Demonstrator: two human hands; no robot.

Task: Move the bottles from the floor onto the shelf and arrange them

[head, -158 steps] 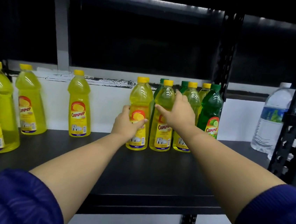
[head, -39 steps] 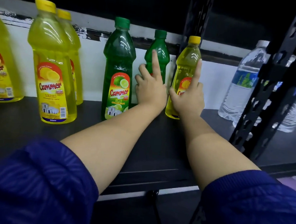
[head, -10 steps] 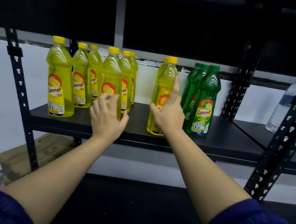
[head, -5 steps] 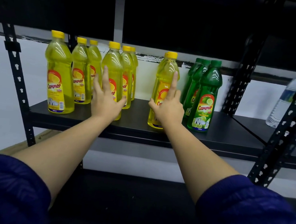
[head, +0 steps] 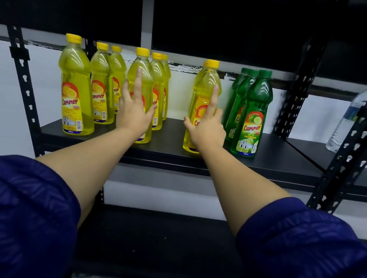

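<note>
Arranging step: both hands lay flat and open, gripping nothing, left hand (head: 133,113) against a front yellow bottle (head: 140,95), right hand (head: 206,127) against the lone yellow bottle (head: 203,104) near the shelf (head: 277,164) front edge; next, probably slide it leftward.

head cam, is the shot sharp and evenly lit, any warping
Head view: mostly sharp at centre, the front green lime bottle label readable; the clear water bottle at right is soft. Light catches the yellow lemon bottles, while the area above the black metal shelf stays dark. Wide-angle bending tilts the uprights.

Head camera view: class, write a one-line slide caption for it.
Left hand and right hand rest open-fingered on upright yellow bottles beside green bottles on a black shelf.
</note>
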